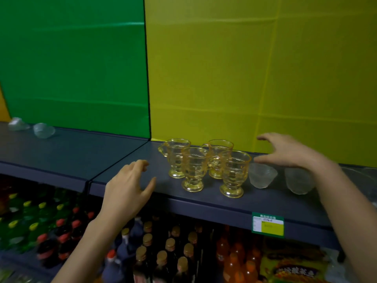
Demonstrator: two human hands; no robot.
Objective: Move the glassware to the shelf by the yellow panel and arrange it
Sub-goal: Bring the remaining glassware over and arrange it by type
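Neither grip has hold of anything: the left hand (130, 186) hovers over the shelf's front edge with fingers loosely bent and thumb out, just left of the amber cluster. The right hand (289, 152) is spread wide above the nearer frosted cup, thumb low by its rim; whether it touches I cannot tell. Behind everything stands the yellow panel (255, 68), butted against a green panel (71, 58) on the left. The dark seam between them lines up with the joint in the shelf (204, 203), so it marks where the target section begins. Below, packed rows of bottles (163, 252) fill the lower tier. On the yellow side, four amber footed cups (193, 170) stand upright in two staggered pairs, rims nearly meeting, probably grouped by kind and kept toward the section's left end to leave room. Right of them two frosted cups (262, 175) sit upright side by side near the front edge, with more glass blurred at the far right. Two clear glasses (43, 130) sit by the green panel, well apart from the rest, so the moving looks unfinished. The hands bracket the group as if to square it up. A price label (267, 224) hangs on the shelf lip beneath.
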